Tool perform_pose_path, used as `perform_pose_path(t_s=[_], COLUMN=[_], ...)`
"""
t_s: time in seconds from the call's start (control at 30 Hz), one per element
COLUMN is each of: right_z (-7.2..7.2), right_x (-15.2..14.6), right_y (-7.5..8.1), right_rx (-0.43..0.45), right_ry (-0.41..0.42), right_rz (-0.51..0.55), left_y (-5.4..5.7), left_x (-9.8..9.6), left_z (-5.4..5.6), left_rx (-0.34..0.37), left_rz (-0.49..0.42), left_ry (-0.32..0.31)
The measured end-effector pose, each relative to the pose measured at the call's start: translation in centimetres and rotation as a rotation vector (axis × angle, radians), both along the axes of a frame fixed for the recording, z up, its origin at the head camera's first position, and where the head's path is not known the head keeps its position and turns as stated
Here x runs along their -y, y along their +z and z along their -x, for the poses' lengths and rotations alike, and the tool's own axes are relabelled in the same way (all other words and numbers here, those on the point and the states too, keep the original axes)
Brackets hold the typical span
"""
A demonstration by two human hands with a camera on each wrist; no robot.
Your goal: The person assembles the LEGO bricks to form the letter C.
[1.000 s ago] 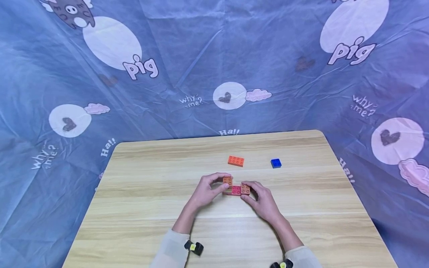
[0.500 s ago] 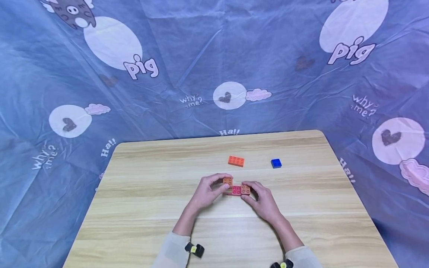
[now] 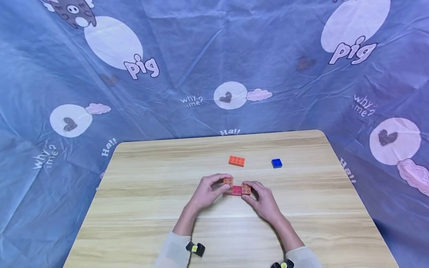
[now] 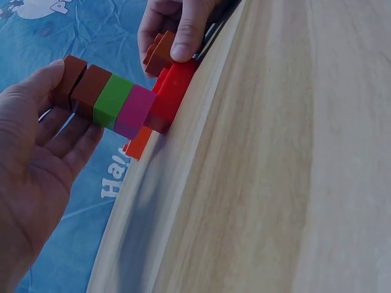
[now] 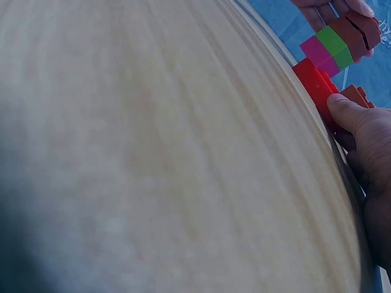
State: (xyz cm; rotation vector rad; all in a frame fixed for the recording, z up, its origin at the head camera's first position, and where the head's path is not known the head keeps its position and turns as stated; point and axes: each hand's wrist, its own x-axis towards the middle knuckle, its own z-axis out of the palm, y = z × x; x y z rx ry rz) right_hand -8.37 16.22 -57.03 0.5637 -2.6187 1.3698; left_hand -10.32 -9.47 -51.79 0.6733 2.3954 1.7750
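Note:
A long red building brick [image 3: 236, 190] lies on the table between the two hands. On its left end rises a stack: a magenta brick [image 4: 134, 111], a green brick [image 4: 113, 101], a brown brick [image 4: 91, 87] and a top brown brick [image 4: 66, 80]. A thin gap shows between the two brown bricks. My left hand [image 3: 207, 192] pinches the top brown brick between thumb and fingers. At the red brick's other end sits an orange-brown brick [image 3: 246, 189]; my right hand [image 3: 266, 204] grips that end, its thumb against the side.
Beyond the hands, an orange brick [image 3: 236, 160] lies flat on the wooden table [image 3: 151, 178]. Farther right is a small blue brick [image 3: 276, 163]. A blue printed cloth [image 3: 167, 74] hangs behind and along the sides of the table.

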Motion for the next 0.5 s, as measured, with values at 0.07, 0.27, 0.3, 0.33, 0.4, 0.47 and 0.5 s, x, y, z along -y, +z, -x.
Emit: perform_pose_path(t_s=[0.07, 0.27, 0.3, 0.33, 0.4, 0.47, 0.5], right_z=[0.09, 0.12, 0.12, 0.11, 0.10, 0.09, 0.10], right_x=[0.02, -0.05, -0.06, -0.07, -0.05, -0.01, 0.02], right_y=[0.02, 0.05, 0.04, 0.04, 0.06, 0.10, 0.12], right_rx=[0.004, 0.041, 0.043, 0.043, 0.042, 0.033, 0.030], right_ry=[0.001, 0.002, 0.002, 0.002, 0.001, 0.000, 0.000], right_rz=[0.002, 0.002, 0.001, 0.001, 0.000, 0.000, 0.002], left_y=[0.01, -0.09, -0.08, -0.08, -0.03, 0.08, 0.16], left_x=[0.08, 0.06, 0.04, 0.01, -0.04, -0.07, -0.09], left_z=[0.09, 0.27, 0.27, 0.26, 0.19, 0.06, 0.00], left_rx=[-0.031, -0.070, -0.066, -0.063, -0.055, -0.049, -0.048], left_rz=[0.018, 0.061, 0.069, 0.078, 0.094, 0.106, 0.109], left_ry=[0.002, 0.003, 0.007, 0.012, 0.021, 0.030, 0.034])
